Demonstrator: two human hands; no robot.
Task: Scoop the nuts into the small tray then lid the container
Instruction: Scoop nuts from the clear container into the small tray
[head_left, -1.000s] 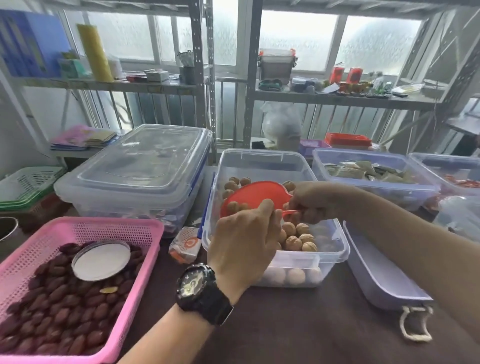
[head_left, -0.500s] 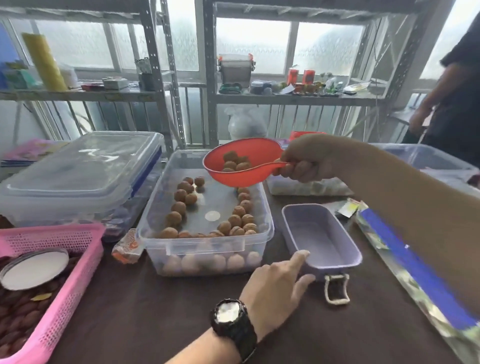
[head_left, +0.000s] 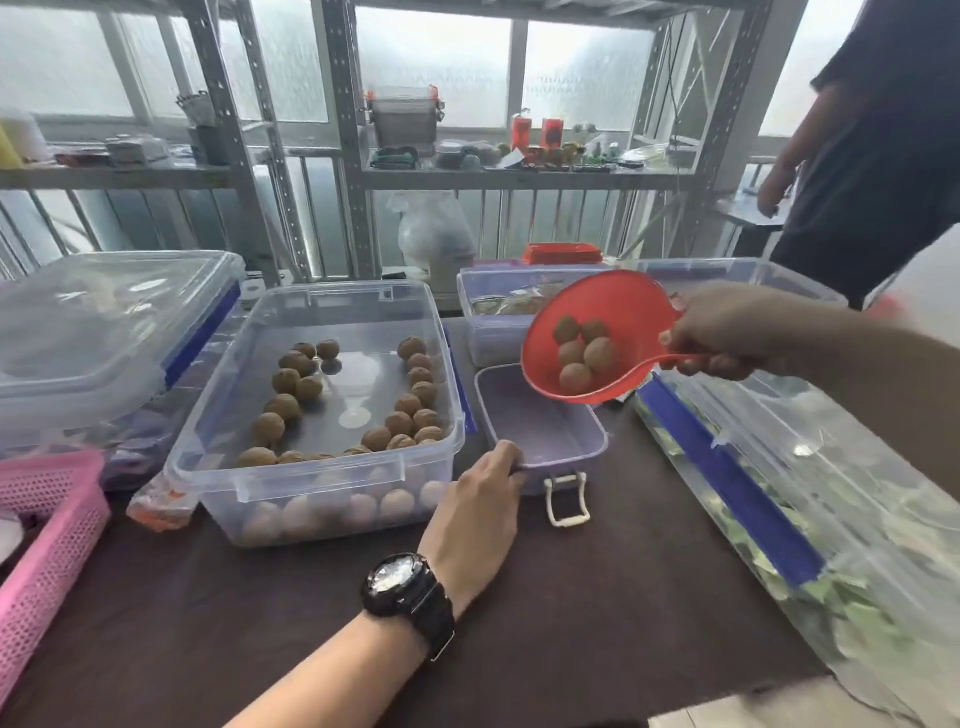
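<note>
Steadying the small lilac plastic tray (head_left: 550, 441), the left hand (head_left: 480, 512) curls its fingers on the rim; above, the right hand (head_left: 727, 332) grips a red plastic scoop (head_left: 597, 338) of round brown nuts (head_left: 579, 353), unpoured. Beyond, the clear plastic container (head_left: 322, 467) awaits lidding.

One head-worn wide-angle view looks forward and down — close over the table (head_left: 571, 597), shelving (head_left: 358, 156) at twelve o'clock, a bystander (head_left: 883, 130) at two.
</note>
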